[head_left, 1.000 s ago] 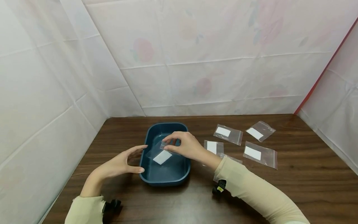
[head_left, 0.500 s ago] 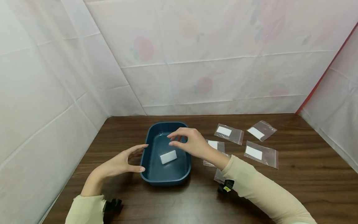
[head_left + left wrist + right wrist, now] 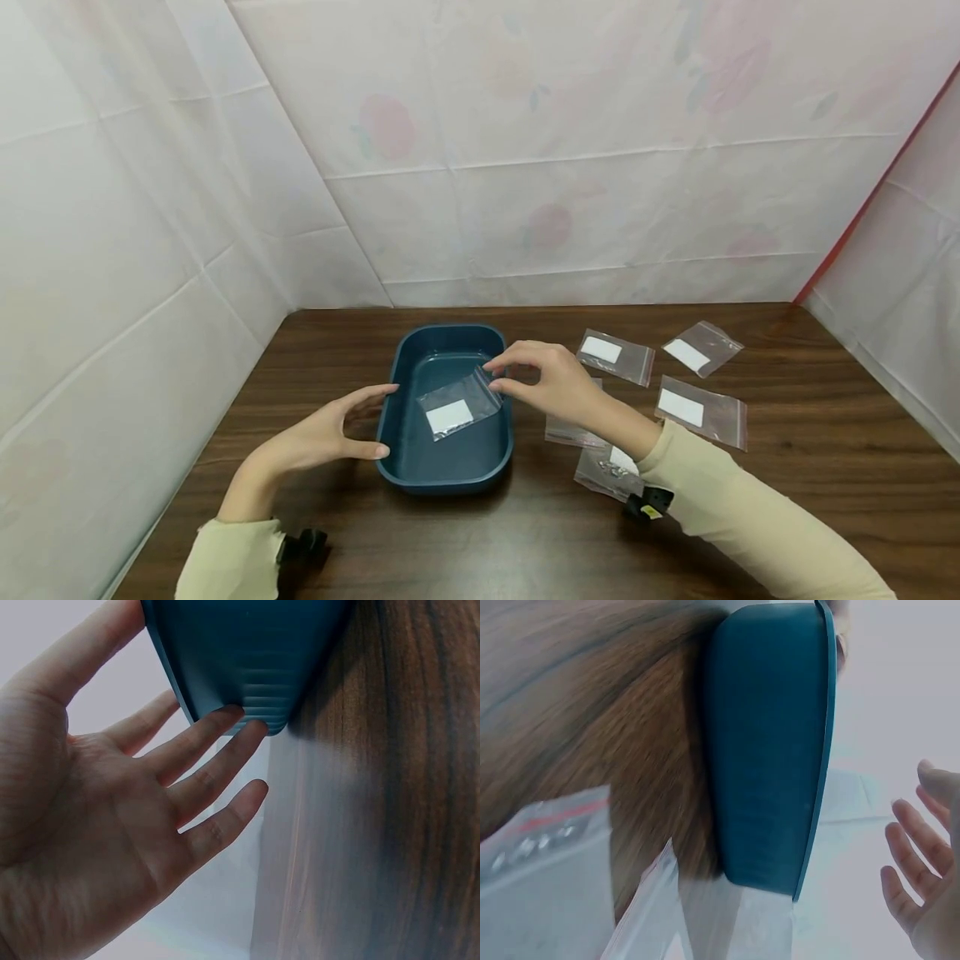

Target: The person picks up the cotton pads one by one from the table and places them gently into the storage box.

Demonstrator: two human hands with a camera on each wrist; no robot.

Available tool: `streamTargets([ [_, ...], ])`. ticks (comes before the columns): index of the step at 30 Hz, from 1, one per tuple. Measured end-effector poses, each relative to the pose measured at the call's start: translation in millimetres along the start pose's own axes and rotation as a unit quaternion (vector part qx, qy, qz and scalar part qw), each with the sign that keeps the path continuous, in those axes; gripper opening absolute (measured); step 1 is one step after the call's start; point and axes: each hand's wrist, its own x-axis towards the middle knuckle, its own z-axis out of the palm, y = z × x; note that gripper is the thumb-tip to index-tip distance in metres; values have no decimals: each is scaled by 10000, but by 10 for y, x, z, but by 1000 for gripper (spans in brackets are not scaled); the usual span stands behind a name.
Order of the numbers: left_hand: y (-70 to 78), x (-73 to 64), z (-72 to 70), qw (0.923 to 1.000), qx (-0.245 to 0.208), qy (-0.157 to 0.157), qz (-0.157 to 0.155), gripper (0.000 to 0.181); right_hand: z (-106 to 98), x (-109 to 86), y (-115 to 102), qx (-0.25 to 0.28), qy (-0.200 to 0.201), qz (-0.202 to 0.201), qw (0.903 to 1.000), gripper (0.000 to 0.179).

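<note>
A clear zip-lock bag [image 3: 459, 406] with a white label is in the blue tray [image 3: 405, 475], its zip end towards the right rim. My right hand [image 3: 555, 383] hovers over that rim, thumb and fingers apart, fingertips just by the bag's zip end. In the right wrist view the same hand [image 3: 930, 855] is above the tray with loosely bent, spread fingers and nothing between them. My left hand [image 3: 318, 433] is at the tray's left side, thumb and forefinger spread along the rim. The left wrist view shows its fingers [image 3: 217, 772] extended along the tray's outer wall.
More labelled zip-lock bags lie on the dark wooden table [image 3: 480, 550] to the right, including a back bag [image 3: 633, 358], a far-right bag [image 3: 705, 346] and a front bag [image 3: 603, 475] partly under my right forearm. A white patterned curtain [image 3: 555, 167] surrounds the table.
My right hand has let go of the zip-lock bag in the tray and moved right to the rim. The bag has settled with its zip end to the right. My left hand has stayed put.
</note>
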Motion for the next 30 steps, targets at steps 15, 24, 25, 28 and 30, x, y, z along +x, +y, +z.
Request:
streamTargets([
  [15, -1, 12, -20, 9999, 124, -6, 3, 84, -261, -283, 154, -525, -73, 342, 9980, 22],
  [24, -12, 11, -18, 9999, 117, 7, -2, 84, -389, -444, 228, -525, -306, 618, 9962, 23],
  [25, -13, 11, -17, 9999, 117, 7, 2, 85, -403, -462, 237, -501, -338, 656, 9960, 23],
  [28, -14, 9, -16, 9999, 102, 0, 5, 85, -442, -513, 260, -514, -440, 753, 9949, 23],
  [30, -12, 12, -15, 10000, 96, -3, 11, 85, -465, -544, 283, -608, -487, 771, 9940, 24],
])
